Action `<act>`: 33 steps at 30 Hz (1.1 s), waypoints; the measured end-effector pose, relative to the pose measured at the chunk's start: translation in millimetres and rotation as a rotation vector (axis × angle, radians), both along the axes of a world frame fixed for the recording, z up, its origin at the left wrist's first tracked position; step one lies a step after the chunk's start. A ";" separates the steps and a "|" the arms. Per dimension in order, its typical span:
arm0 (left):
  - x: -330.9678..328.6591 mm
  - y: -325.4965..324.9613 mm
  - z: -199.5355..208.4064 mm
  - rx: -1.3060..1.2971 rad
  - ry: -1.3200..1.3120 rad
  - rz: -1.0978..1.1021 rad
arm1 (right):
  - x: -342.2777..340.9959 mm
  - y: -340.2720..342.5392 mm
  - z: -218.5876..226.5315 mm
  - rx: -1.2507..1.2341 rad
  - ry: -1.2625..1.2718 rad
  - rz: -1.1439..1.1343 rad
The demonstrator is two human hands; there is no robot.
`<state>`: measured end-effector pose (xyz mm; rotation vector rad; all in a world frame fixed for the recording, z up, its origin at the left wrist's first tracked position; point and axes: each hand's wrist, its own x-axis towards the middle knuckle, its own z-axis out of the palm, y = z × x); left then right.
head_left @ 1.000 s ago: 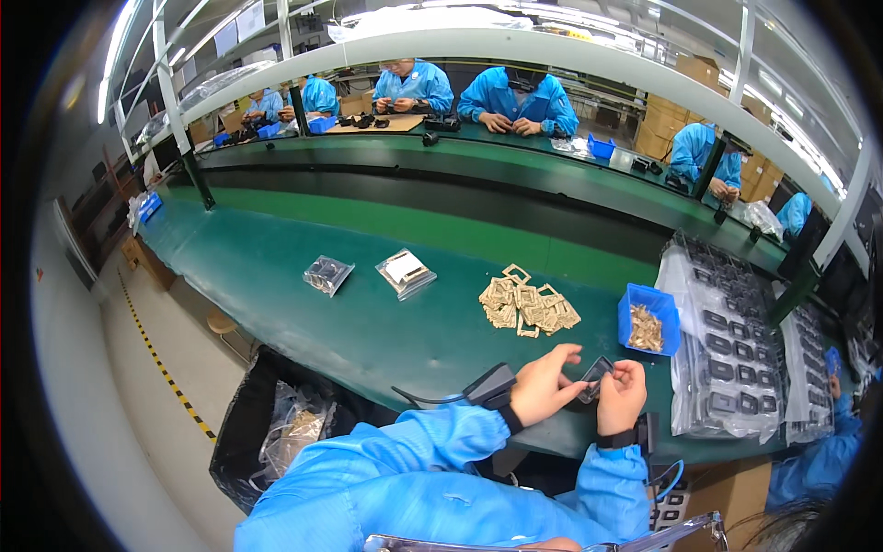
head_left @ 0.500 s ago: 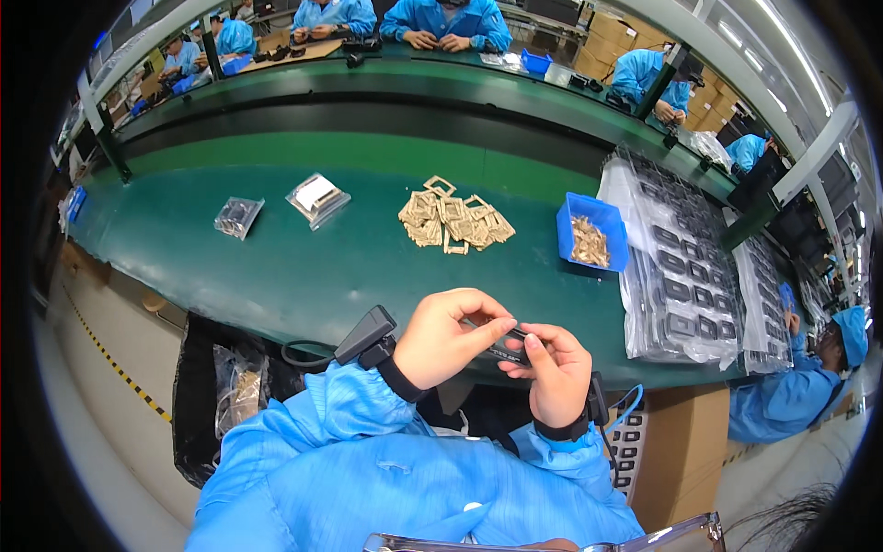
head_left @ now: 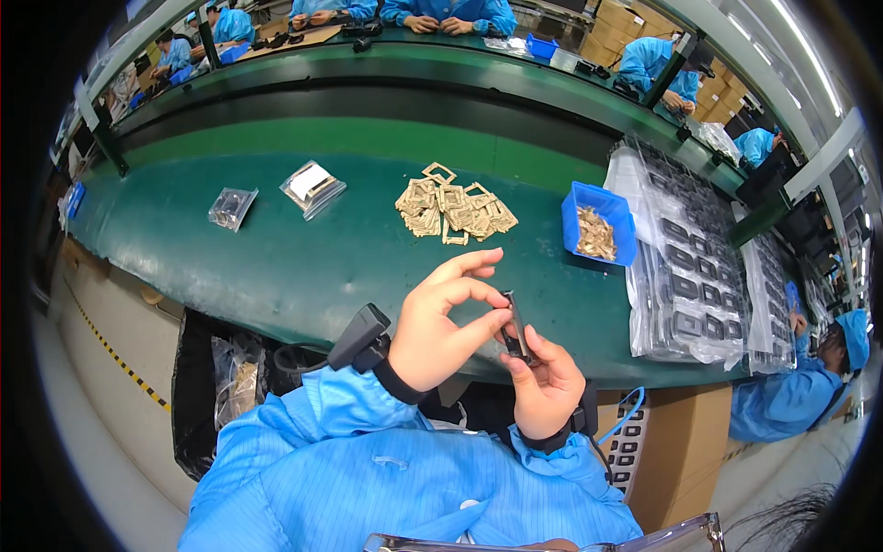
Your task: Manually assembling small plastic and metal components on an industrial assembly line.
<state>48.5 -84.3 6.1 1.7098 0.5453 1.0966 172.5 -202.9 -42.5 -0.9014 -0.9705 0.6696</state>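
Between my hands, above the near edge of the green bench, a small black rectangular housing (head_left: 515, 324) is tilted nearly edge-on. My right hand (head_left: 547, 386) grips its lower end between thumb and fingers. At its upper end, my left hand (head_left: 440, 324) pinches with thumb and index finger, the other fingers raised. The fingers hide part of the housing. Beyond my hands lies a loose pile of gold rectangular frames (head_left: 457, 207). To its right a blue bin (head_left: 575, 198) holds small gold pieces (head_left: 596, 234).
Trays of black housings (head_left: 685, 276) are stacked at the right. Two clear bags, one with dark parts (head_left: 232, 209) and one with a white label (head_left: 313, 188), lie left of the pile. An open cardboard box (head_left: 685, 442) stands below right. Co-workers in blue sit across the bench and at right.
The black housing has turned from showing its broad printed face to standing nearly edge-on. My left fingers have lifted and spread, and my right hand has shifted slightly down.
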 end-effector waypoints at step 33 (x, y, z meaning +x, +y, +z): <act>164.3 56.6 -17.7 0.255 0.245 -0.218 | 89.4 -24.8 -6.8 -0.146 0.406 -0.269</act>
